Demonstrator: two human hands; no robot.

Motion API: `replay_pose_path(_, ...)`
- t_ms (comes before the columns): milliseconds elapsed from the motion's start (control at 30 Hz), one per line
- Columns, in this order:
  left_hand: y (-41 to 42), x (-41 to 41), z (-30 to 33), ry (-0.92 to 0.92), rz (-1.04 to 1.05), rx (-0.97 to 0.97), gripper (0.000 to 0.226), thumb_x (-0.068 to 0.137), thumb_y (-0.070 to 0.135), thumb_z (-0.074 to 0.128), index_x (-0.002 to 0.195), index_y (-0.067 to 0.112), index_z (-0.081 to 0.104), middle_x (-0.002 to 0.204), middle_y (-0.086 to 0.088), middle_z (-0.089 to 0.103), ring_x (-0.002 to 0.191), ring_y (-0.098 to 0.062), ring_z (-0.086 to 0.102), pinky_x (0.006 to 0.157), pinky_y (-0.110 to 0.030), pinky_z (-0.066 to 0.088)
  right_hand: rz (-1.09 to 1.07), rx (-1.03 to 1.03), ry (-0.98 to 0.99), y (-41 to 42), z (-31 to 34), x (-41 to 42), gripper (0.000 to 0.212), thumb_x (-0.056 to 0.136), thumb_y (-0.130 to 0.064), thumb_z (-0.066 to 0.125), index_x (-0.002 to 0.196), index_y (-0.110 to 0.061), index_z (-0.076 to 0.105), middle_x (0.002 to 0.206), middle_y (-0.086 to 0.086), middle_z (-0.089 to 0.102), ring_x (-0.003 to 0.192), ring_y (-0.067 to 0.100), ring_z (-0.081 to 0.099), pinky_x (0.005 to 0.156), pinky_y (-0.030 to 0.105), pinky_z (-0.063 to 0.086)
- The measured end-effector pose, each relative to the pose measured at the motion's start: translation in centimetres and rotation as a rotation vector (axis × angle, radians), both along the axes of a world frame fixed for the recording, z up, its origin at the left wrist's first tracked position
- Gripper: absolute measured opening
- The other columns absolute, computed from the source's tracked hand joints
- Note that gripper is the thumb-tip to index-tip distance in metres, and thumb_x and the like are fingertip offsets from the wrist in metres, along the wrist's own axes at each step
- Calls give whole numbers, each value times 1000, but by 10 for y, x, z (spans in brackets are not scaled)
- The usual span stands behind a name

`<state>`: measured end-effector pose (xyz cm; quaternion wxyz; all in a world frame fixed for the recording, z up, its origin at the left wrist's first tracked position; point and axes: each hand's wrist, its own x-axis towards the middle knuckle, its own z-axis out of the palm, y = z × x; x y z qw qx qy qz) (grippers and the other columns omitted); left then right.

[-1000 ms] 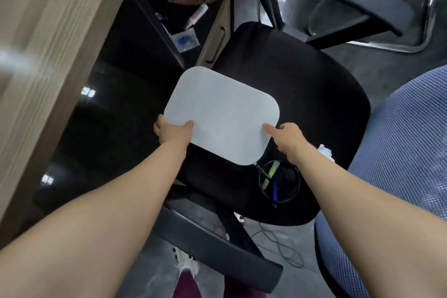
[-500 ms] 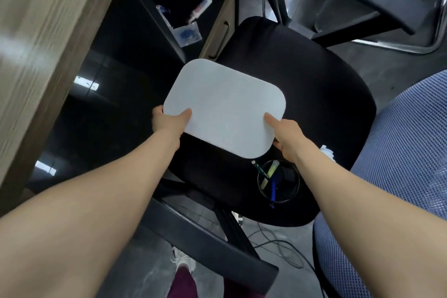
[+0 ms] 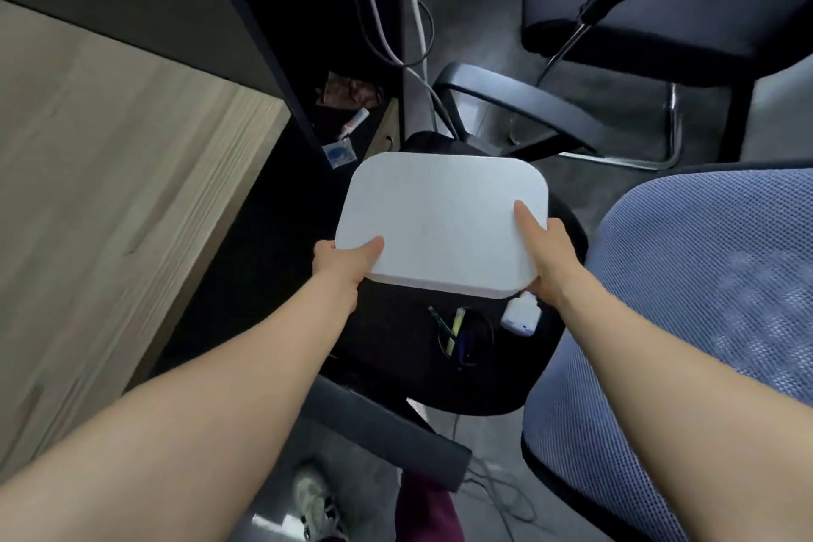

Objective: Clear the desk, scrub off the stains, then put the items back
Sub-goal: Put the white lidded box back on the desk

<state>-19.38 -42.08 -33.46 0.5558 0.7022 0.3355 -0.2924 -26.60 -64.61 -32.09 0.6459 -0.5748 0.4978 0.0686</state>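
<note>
Gripping white mat (image 3: 440, 224) with left hand (image 3: 341, 262) and right hand (image 3: 547, 260) over black chair (image 3: 396, 343), pen cup (image 3: 462, 334) parked there too; desk (image 3: 110, 189) looks cleared, so probably scrubbing or putting back left

1. Left hand (image 3: 341, 262) and right hand (image 3: 547, 253) grip a white rounded pad (image 3: 440, 224) by opposite edges, thumbs on top
2. Below it, a black chair seat (image 3: 396, 343) bears a pen holder (image 3: 462, 334) and a small white bottle (image 3: 521, 315)
3. Wooden desk (image 3: 110, 189) at left
</note>
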Motion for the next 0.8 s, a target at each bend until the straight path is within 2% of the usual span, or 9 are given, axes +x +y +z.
replay_pose_path(67,2,-8,29,-22,-8,-50,60,77,25,76,121,12,38,114,-2,53,98,-18,54,75,-27,40,-6,-24,-15,1,29,-10,86,64,-67,63,127,-11,45,121,6,58,98,28,64,76,49,56)
replay_pose_path(200,17,-22,90,-107,-51,-122,46,82,24,70,110,17,35,96,3,49,80,-12,48,61,-30,38,10,-61,-48,13,89,-26,72,79,-59,62,128,-9,45,119,7,58,97,29,63,72,49,55)
replay_pose_path(267,35,-27,120,-143,-58,-170,41,84,25,66,109,18,35,99,1,49,86,-16,49,73,-37,40,28,-76,-70,25,120,-30,67,81,-57,61,127,-11,46,118,7,60,94,29,64,68,47,56)
replay_pose_path(333,54,-30,145,-159,-38,-219,39,85,27,63,110,20,34,107,-2,51,100,-25,50,85,-51,36,50,-67,-92,41,149,-33,59,83,-55,60,123,-14,48,114,6,62,91,27,64,64,42,54)
replay_pose_path(400,81,-36,172,-161,-13,-289,42,86,32,61,116,22,33,109,-3,53,102,-29,51,86,-55,38,79,-55,-130,67,179,-36,44,88,-51,57,112,-16,51,102,3,63,84,24,63,62,40,52)
replay_pose_path(500,134,-47,206,-178,21,-374,51,86,43,60,129,26,39,118,-3,59,98,-26,58,68,-43,49,144,-68,-172,114,214,-35,41,89,-51,56,111,-17,51,100,2,63,87,25,63,69,45,53)
replay_pose_path(633,219,-60,241,-256,104,-381,41,90,45,56,124,24,46,103,0,61,87,-22,58,60,-37,49,246,-29,-212,191,252,-24,51,83,-56,61,118,-19,54,111,4,65,98,29,63,79,53,53)
replay_pose_path(733,288,-65,260,-371,136,-332,48,90,45,56,130,26,39,112,0,57,93,-24,58,61,-39,52,324,-1,-254,254,272,-11,56,80,-58,63,120,-20,53,114,4,65,100,30,63,81,56,52)
replay_pose_path(800,333,-68,270,-410,201,-300,49,89,45,55,132,27,38,118,-3,56,96,-27,58,65,-43,54,362,25,-284,296,282,-1,54,81,-55,64,119,-17,54,111,4,65,99,29,63,79,51,54)
